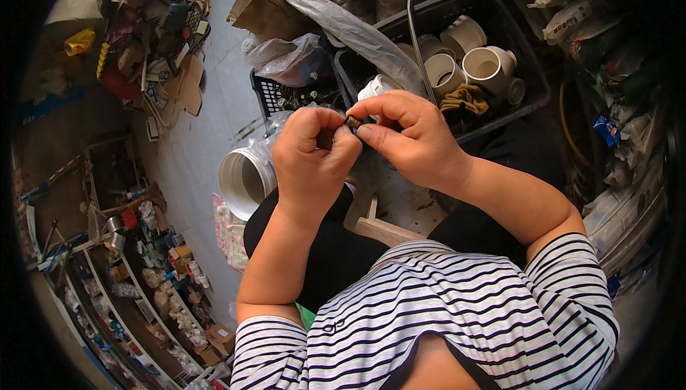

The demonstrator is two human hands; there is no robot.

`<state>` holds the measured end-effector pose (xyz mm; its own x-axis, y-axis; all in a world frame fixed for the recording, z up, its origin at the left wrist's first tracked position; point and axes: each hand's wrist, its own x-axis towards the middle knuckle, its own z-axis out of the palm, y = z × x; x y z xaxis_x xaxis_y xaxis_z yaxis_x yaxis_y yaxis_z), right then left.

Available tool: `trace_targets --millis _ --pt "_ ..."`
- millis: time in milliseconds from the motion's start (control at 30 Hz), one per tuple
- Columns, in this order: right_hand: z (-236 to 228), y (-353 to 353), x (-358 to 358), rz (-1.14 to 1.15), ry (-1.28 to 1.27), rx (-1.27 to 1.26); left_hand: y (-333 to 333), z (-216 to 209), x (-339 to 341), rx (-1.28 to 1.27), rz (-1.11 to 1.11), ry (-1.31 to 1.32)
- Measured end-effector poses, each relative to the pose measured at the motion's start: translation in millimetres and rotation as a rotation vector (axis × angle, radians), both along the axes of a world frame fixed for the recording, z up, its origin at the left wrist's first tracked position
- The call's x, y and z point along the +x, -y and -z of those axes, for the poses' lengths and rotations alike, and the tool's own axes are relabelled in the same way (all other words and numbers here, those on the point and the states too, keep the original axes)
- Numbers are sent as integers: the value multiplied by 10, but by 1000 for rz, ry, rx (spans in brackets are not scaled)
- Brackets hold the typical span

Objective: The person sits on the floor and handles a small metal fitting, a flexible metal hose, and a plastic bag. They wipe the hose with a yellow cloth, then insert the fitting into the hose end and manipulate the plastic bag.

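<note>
Both hands meet in front of me, above my knees, around a small brass-coloured ribbed piece [352,122] that looks like a threaded fitting. My right hand [418,136] pinches it between thumb and forefinger from the right. From the left, my left hand [314,151] has its fingers curled closed against the piece's other end. Most of the fitting is hidden by the fingertips, so its exact kind does not show. Just beyond the hands is a black crate [532,101] with white plastic pipe fittings [486,65] and a brown cloth glove [466,98] in it.
A white bucket [239,183] lies tilted left of my knees. Behind it are a black basket [268,93] with plastic bags and a long wrapped roll [350,26]. Shelves [136,318] of small goods line the left; bagged stock [629,211] hangs at the right.
</note>
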<state>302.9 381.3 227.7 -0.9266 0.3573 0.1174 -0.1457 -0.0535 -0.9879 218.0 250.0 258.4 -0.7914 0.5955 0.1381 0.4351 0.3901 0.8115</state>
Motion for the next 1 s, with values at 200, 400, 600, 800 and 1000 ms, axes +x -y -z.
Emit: trace_targets --millis 200,400,600,800,1000 --pt "44 5 -33 86 16 101 -94 45 -21 -72 69 -407" --pt "130 42 -70 163 -4 125 -142 108 -38 -99 82 -505" --pt "165 23 -69 121 59 94 -150 180 -72 -80 170 -542" --pt "172 -18 -69 52 31 -118 -108 249 -154 12 253 -649" --pt "132 -15 -69 17 79 -279 -79 339 -148 125 224 -661"
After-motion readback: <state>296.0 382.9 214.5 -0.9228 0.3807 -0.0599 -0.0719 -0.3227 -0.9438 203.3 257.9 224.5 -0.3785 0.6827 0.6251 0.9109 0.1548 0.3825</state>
